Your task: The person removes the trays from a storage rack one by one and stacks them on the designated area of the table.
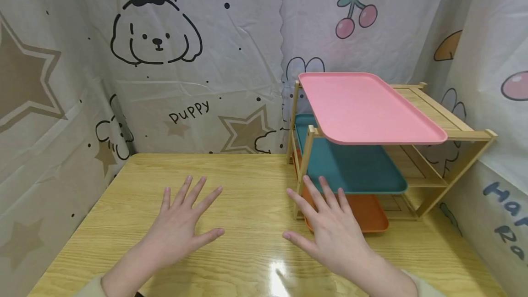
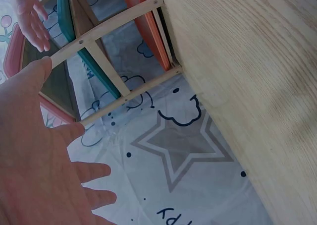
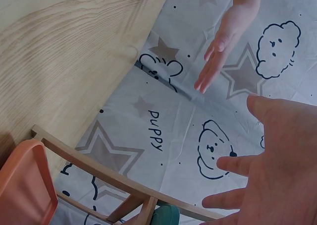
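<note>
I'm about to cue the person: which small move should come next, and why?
I would probably bring the right hand up to the pink tray. That hand is empty and nearer the wooden rack than the left hand; the tray lies on the rack's top with its front rim exposed, so it seems easy to grip.

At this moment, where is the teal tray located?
In the head view, the teal tray is on the right side, in the wooden rack, below the pink tray and above the orange tray.
</note>
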{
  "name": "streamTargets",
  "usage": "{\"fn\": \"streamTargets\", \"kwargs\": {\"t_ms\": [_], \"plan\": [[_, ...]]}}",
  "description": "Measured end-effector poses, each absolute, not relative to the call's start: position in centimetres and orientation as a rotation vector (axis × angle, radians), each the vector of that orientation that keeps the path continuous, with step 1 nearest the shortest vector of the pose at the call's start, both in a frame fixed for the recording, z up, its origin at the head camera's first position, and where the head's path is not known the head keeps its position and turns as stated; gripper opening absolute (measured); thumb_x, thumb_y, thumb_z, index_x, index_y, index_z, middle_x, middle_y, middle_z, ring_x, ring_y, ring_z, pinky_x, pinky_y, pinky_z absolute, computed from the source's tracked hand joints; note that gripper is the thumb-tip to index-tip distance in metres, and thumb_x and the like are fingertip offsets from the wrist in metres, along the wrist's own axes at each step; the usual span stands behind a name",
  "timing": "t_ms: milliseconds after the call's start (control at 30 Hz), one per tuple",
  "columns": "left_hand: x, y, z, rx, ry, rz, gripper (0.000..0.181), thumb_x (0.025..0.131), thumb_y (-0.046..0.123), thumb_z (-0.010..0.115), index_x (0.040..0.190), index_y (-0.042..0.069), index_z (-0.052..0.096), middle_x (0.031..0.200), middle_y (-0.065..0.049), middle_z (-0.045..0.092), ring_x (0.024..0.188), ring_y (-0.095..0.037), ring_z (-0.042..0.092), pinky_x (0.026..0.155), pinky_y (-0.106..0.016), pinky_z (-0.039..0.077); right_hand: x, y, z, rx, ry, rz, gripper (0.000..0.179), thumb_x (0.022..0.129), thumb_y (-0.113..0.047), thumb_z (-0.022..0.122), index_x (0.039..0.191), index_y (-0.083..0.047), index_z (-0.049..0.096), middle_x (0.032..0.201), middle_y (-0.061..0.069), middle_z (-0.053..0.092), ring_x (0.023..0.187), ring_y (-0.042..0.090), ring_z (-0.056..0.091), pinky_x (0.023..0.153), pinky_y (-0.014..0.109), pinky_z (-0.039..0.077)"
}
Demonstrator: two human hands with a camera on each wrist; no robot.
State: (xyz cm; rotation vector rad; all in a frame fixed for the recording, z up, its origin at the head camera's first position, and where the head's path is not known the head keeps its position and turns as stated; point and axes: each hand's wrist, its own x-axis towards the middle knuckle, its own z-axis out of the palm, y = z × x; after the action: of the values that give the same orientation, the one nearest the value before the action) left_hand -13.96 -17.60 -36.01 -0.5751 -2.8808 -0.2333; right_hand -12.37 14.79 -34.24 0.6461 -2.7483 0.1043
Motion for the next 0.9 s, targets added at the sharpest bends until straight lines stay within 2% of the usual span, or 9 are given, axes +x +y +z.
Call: {"fn": "streamTargets", "kwargs": {"t_ms": [300, 433, 533, 667, 800, 900], "plan": [[-14.2, -17.2, -35.4, -0.600, -2.857, -0.217, 0.080, 0.081, 0.078, 0.037, 0.149, 0.039, 0.018, 0.159, -0.006, 0.008, 0.145, -0.033, -0.002, 0.107, -0.069, -0.001, -11.7, 15.3, -33.1, 0.682, -2.692, 0.140, 0.074, 0.083, -0.072, 0.045, 0.148, -0.041, 0.024, 0.157, 0.003, 0.018, 0.144, 0.033, 0.015, 0.106, 0.063, 0.024], [-14.5, -15.9, -34.4, -0.642, -2.797, -0.197, 0.082, 0.081, 0.078, 0.040, 0.150, 0.040, 0.015, 0.159, -0.004, 0.007, 0.145, -0.031, -0.002, 0.107, -0.068, 0.002, -11.3, 16.4, -31.1, 0.787, -2.477, 0.211, 0.072, 0.086, -0.069, 0.042, 0.146, -0.030, 0.034, 0.155, 0.005, 0.025, 0.142, 0.033, 0.021, 0.104, 0.062, 0.029], [-14.7, -14.5, -33.3, -0.690, -2.720, -0.206, 0.084, 0.081, 0.074, 0.047, 0.150, 0.039, 0.015, 0.159, -0.005, 0.009, 0.145, -0.032, 0.000, 0.107, -0.069, 0.008, -10.9, 18.1, -28.9, 0.805, -2.313, 0.272, 0.072, 0.088, -0.067, 0.040, 0.142, -0.019, 0.043, 0.152, 0.008, 0.031, 0.140, 0.034, 0.026, 0.109, 0.056, 0.026], [-15.0, -12.4, -31.9, -0.754, -2.606, -0.245, 0.087, 0.080, 0.067, 0.056, 0.151, 0.033, 0.018, 0.158, -0.006, 0.011, 0.145, -0.033, 0.005, 0.107, -0.069, 0.012, -10.9, 21.4, -25.9, 0.707, -2.231, 0.293, 0.079, 0.086, -0.070, 0.040, 0.140, -0.012, 0.045, 0.151, 0.011, 0.033, 0.140, 0.035, 0.026, 0.114, 0.049, 0.020], [-15.4, -10.3, -30.6, -0.810, -2.514, -0.295, 0.089, 0.079, 0.065, 0.059, 0.151, 0.031, 0.020, 0.158, -0.005, 0.012, 0.144, -0.033, 0.007, 0.107, -0.068, 0.013, -11.7, 25.4, -24.1, 0.589, -2.237, 0.260, 0.086, 0.082, -0.075, 0.036, 0.141, -0.013, 0.041, 0.151, 0.016, 0.031, 0.139, 0.039, 0.025, 0.110, 0.057, 0.024], [-15.8, -8.7, -29.8, -0.855, -2.448, -0.326, 0.090, 0.078, 0.064, 0.060, 0.151, 0.029, 0.021, 0.157, -0.007, 0.014, 0.144, -0.034, 0.011, 0.106, -0.068, 0.015, -12.7, 28.3, -23.8, 0.491, -2.284, 0.259, 0.092, 0.078, -0.079, 0.033, 0.143, -0.014, 0.037, 0.152, 0.018, 0.027, 0.139, 0.044, 0.022, 0.108, 0.062, 0.021]]}}
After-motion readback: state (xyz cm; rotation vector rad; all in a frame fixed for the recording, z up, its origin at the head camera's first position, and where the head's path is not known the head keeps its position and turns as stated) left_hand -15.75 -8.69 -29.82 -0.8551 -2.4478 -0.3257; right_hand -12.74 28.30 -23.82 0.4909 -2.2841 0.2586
